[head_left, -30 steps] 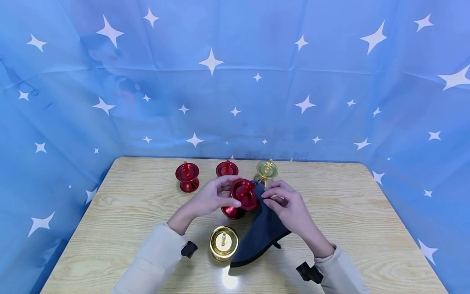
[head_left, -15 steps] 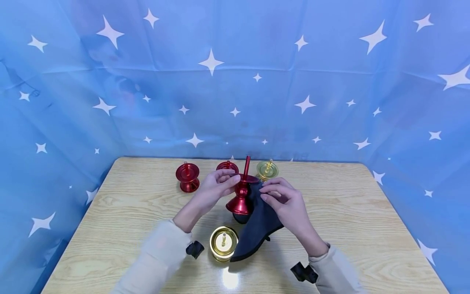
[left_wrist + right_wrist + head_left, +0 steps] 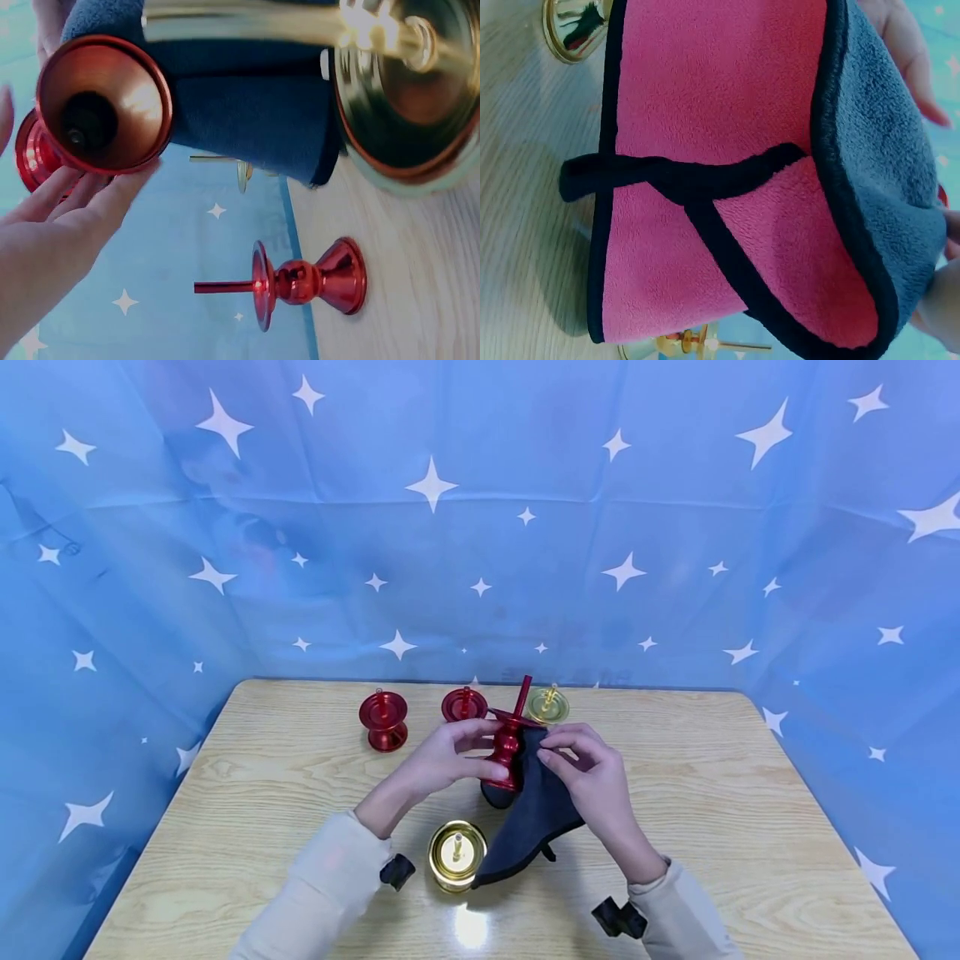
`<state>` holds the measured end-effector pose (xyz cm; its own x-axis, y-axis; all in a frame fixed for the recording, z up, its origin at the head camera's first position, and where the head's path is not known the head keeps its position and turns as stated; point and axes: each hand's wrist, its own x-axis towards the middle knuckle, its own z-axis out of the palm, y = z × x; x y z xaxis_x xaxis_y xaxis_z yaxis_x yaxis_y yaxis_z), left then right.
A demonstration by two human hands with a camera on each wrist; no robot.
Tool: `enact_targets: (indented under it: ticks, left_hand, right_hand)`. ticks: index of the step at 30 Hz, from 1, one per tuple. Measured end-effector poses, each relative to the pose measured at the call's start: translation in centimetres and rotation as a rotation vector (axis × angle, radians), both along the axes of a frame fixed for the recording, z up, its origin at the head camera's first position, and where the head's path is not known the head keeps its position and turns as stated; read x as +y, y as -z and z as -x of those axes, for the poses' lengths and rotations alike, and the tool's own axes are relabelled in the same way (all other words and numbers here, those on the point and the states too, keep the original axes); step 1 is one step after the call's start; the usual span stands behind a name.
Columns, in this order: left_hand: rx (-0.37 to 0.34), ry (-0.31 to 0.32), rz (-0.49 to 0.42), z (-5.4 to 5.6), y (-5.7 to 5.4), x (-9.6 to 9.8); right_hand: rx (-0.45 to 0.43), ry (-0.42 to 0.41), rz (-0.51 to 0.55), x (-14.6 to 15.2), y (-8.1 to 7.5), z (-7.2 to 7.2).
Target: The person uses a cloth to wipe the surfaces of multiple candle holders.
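Note:
My left hand (image 3: 453, 762) grips a red metal candlestick (image 3: 507, 745) by its stem and base, its spike leaning to the right. Its hollow base (image 3: 142, 120) faces the camera in the left wrist view. With thumb and fingertips, my right hand (image 3: 596, 789) pinches the upper edge of a dark grey-blue towel (image 3: 536, 822), which hangs down beside the candlestick. Seen from the right wrist, the towel's other face (image 3: 712, 90) is pink with black edging and a black loop (image 3: 607, 169). A gold candlestick (image 3: 457, 857) stands close to the towel's lower left corner.
Toward the back of the wooden table (image 3: 262, 818) stand a red candlestick (image 3: 384, 722) on the left, another red candlestick (image 3: 465, 702) in the middle and a gold candlestick (image 3: 548, 704) behind the towel. A blue star-patterned curtain (image 3: 480, 527) hangs behind and at both sides.
The red candlestick's dish turned from facing the camera to upright, then leaned right. My left hand's hold shifted from its dish down to its stem and base. The towel swung slightly.

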<state>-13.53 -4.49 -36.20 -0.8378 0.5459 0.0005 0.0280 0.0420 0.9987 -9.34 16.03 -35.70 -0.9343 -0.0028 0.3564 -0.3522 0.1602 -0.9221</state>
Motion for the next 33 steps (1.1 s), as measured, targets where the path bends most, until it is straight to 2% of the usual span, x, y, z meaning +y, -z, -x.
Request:
enact_targets:
  ticks: [2, 6, 8, 10, 13, 15, 18, 23, 28, 33]
  left_hand:
    - [-0.001, 0.047, 0.012, 0.1, 0.0, 0.0]
    - [-0.007, 0.037, 0.023, -0.1, -0.2, 0.2]
    - [-0.026, 0.005, 0.027, -0.2, -0.3, 0.2]
    - [-0.046, -0.015, 0.025, -0.3, -0.3, 0.2]
    - [-0.066, -0.033, 0.025, -0.4, -0.3, 0.1]
    - [-0.072, -0.034, 0.019, -0.4, -0.2, 0.0]
    - [-0.075, -0.034, 0.011, -0.4, 0.0, 0.0]
    - [-0.046, -0.013, -0.003, -0.5, 0.2, 0.1]
    - [-0.041, 0.009, -0.027, -0.6, 0.0, 0.0]
    - [-0.063, 0.042, -0.083, -0.7, -0.4, -0.1]
  right_hand:
    - [-0.012, 0.007, 0.017, 0.1, 0.0, 0.1]
    - [-0.016, -0.034, 0.012, 0.4, 0.0, 0.1]
    - [-0.021, -0.093, -0.038, 0.8, -0.1, 0.1]
    - [-0.007, -0.191, -0.112, 1.4, -0.2, 0.1]
    - [0.003, -0.327, -0.247, 2.3, -0.5, 0.1]
    - [0.022, -0.38, -0.307, 2.7, -0.5, 0.2]
    - [0.035, -0.387, -0.339, 2.7, -0.3, 0.1]
    - [0.01, -0.374, -0.253, 2.4, 0.4, 0.1]
    - [-0.054, -0.28, -0.216, 2.3, 0.6, 0.0]
    - [-0.121, -0.23, -0.16, 2.4, 0.9, 0.2]
